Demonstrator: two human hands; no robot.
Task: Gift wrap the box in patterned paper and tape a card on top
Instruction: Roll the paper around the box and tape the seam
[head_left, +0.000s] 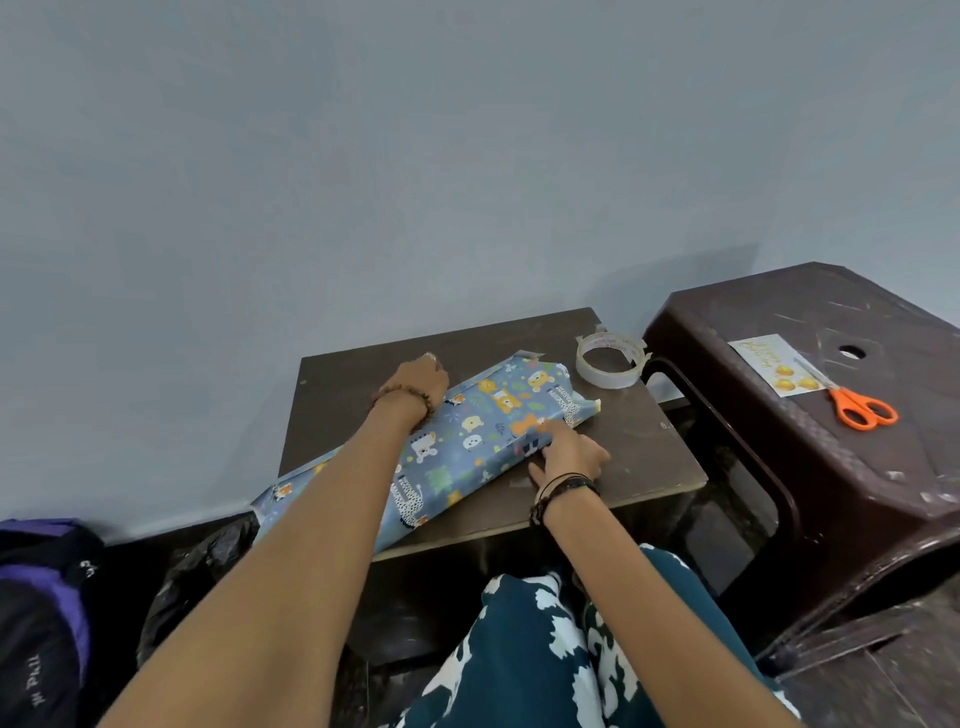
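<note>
- The box (483, 431), wrapped in blue animal-print paper (291, 491), is lying slantwise across the dark counter (639, 441), its far end pointing toward the tape roll (610, 359).
- Loose paper is sticking out past the box's near-left end and hanging over the counter's edge.
- The left hand (418, 379) is resting on the box's far-left long edge, wrist bent, fingers curling down over the side; whether they are gripping the paper or only pressing it I cannot tell.
- The right hand (569, 454) is sitting at the box's near-right edge, its fingers stretched out and pressing the paper against the box.
- The tape roll is lying flat on the counter's far-right corner, just beside the box's end.
- The card (769, 364) is lying on the brown stool (857, 467) to the right, well apart from the box.
- Orange scissors (860, 405) are lying on the stool, their blades crossing the card's corner.
</note>
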